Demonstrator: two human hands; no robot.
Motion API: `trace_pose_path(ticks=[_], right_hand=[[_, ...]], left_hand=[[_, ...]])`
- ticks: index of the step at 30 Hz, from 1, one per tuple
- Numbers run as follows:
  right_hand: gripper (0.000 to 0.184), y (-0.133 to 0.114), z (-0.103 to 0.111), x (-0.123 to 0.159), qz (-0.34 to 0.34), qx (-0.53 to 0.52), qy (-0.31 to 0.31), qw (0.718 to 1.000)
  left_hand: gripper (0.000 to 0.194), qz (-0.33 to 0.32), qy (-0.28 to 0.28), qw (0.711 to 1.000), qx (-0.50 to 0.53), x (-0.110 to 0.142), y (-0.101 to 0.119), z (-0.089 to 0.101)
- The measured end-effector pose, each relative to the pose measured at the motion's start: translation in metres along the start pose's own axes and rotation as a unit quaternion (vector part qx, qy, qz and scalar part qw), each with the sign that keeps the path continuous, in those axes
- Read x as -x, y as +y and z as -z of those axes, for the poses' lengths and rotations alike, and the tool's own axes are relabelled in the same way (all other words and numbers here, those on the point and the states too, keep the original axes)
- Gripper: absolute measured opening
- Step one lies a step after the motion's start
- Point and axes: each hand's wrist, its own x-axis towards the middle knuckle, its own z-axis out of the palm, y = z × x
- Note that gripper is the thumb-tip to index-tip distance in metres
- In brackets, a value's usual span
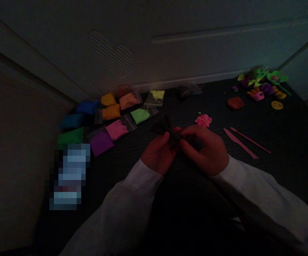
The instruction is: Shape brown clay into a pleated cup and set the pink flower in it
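Observation:
Both hands meet over the dark table around a dark bow-shaped piece; the dim light hides its material. My left hand pinches it from below, thumb on its near face. My right hand has thumb and index finger closed on its right end. Just beyond the right hand lies a pink crumbly flower-like clump with green specks. To the right of that hand rest a pink plastic knife and a thin pink modelling stick.
Bags of coloured clay, such as a purple packet and a light green packet, line the left and back. A blurred-out bright screen lies at left. Colourful clay figures and a reddish-brown lump sit back right, before a pale panel.

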Motion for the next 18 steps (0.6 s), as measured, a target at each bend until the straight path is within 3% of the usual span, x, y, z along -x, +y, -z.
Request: trace_pose_path(ticks=[5,10,18], right_hand=[[0.015,0.001,0.000,0.000,0.050,0.019,0.001,0.999],[0.013,0.002,0.000,0.001,0.071,-0.002,-0.015,0.997],[0.013,0.000,0.010,-0.005,0.036,-0.054,-0.072,0.995]], left_hand=[[0.012,-0.016,-0.014,1.000,0.009,-0.001,-0.001,0.002],[0.009,-0.001,0.011,1.000,0.024,0.000,0.000,0.003],[0.010,0.046,-0.042,0.997,0.046,0.000,0.001,0.004]])
